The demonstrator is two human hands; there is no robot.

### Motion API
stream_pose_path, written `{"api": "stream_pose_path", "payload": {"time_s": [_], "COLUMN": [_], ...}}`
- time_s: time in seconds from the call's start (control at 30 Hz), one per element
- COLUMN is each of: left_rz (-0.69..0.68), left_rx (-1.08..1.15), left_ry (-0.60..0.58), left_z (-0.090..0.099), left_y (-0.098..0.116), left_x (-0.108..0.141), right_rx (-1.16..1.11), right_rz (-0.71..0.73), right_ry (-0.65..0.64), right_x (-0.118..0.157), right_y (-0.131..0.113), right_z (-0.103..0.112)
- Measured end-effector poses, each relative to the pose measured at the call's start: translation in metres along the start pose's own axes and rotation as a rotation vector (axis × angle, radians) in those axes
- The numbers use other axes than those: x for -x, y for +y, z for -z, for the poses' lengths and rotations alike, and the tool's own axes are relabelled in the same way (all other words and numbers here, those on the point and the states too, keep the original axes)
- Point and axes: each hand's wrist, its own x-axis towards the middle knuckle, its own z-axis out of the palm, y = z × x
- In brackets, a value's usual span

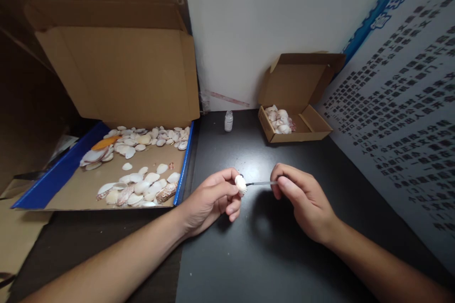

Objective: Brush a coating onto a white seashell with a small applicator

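Between the thumb and fingers of my left hand is a small whitish seashell, held over the dark table. My right hand pinches a thin, pale grey stick-like tool with a dark, narrow tip. That tip points left and meets the shell's right edge, or lies very close to it. The far end of the tool is hidden inside my right fingers. I cannot make out exactly what kind of tool it is.
To the left, an open blue-edged cardboard box holds many loose shells. A small glass bottle stands toward the back wall. Back right, a smaller open cardboard box contains whitish shells. A printed sheet covers the right side.
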Motion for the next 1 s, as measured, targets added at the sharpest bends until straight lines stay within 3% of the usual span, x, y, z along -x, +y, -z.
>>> {"api": "stream_pose_path", "payload": {"time_s": [0.1, 0.3, 0.6, 0.83, 1.0], "left_rz": [0.000, -0.004, 0.013, 0.010, 0.007], "left_rx": [0.011, 0.020, 0.001, 0.002, 0.024], "left_ry": [0.000, 0.008, -0.001, -0.012, -0.015], "left_z": [0.0006, 0.0008, 0.0007, 0.0005, 0.0013], "left_y": [0.0001, 0.0008, -0.0001, 0.0008, 0.0005], "left_x": [-0.0003, 0.0005, 0.0003, 0.0004, 0.0010], "right_rx": [0.005, 0.021, 0.039, 0.069, 0.002], "right_rz": [0.033, 0.028, 0.043, 0.016, 0.058], "right_ry": [-0.036, 0.026, -0.062, 0.020, -0.054], "right_x": [0.0000, 0.0010, -0.0004, -0.0006, 0.0022], "right_y": [-0.0003, 0.0008, -0.0020, -0.0003, 0.0000], "right_z": [-0.0004, 0.0010, -0.0001, 0.0015, -0.0001]}}
